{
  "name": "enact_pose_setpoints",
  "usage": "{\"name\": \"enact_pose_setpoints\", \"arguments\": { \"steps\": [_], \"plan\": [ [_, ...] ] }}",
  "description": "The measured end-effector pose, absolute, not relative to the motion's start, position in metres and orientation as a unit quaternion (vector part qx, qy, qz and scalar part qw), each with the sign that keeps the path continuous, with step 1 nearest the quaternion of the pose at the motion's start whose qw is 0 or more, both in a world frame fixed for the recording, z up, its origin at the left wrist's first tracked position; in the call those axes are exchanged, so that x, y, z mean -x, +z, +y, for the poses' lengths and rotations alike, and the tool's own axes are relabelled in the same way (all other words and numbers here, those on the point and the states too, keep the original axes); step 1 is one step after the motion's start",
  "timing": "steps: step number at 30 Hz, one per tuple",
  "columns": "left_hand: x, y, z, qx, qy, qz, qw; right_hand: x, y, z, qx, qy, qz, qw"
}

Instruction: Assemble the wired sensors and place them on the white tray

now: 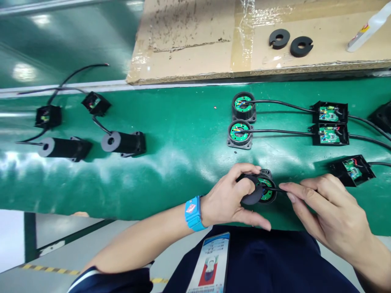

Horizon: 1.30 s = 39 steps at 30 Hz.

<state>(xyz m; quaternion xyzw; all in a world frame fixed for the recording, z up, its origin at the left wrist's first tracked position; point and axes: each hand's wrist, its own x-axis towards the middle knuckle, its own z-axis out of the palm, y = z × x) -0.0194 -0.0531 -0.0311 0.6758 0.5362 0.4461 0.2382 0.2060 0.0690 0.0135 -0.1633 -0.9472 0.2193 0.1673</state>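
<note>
My left hand (pixel 236 193), with a blue wrist strap (pixel 194 213), presses a black slotted disc (pixel 253 197) with its thumb and fingertips. The disc partly covers the round black housing (pixel 274 199), where a green circuit board (pixel 266 195) shows beside it. My right hand (pixel 324 203) pinches a black cable (pixel 276 189) between thumb and forefinger, just right of that housing. Part of the cable disappears behind my right hand. Beyond the hand lies an open black box (pixel 352 171) with a small circuit board inside, tilted on the green bench mat (pixel 183 162).
Two similar housings (pixel 243 103) are wired to open boxes (pixel 331 114) behind my hands. At left lie two black cylindrical motors (pixel 124 143) with cabled boxes (pixel 96 103). Two slotted discs (pixel 302 46) and a bottle (pixel 368 30) rest on the cardboard (pixel 189 40).
</note>
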Motion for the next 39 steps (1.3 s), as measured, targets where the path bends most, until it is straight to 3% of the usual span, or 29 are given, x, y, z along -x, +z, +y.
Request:
{"name": "enact_pose_setpoints", "arguments": {
  "steps": [4,21,30,33,39],
  "plan": [
    [0.025,-0.015,-0.058,-0.705,0.391,0.565,0.175,-0.204,0.014,0.071,0.167,0.226,-0.947,0.158],
    [0.005,0.000,-0.052,-0.675,0.365,0.611,0.195,-0.203,0.013,0.074,0.161,0.236,-0.947,0.149],
    [0.001,0.000,-0.050,-0.683,0.344,0.616,0.187,-0.212,0.011,0.070,0.182,0.139,-0.944,0.237],
    [0.001,-0.001,-0.050,-0.689,0.327,0.627,0.154,-0.221,0.007,0.057,0.175,0.229,-0.920,0.265],
    [0.003,-0.009,-0.052,-0.736,0.300,0.607,0.008,-0.202,-0.015,0.021,0.359,0.569,-0.700,0.238]
  ]
}}
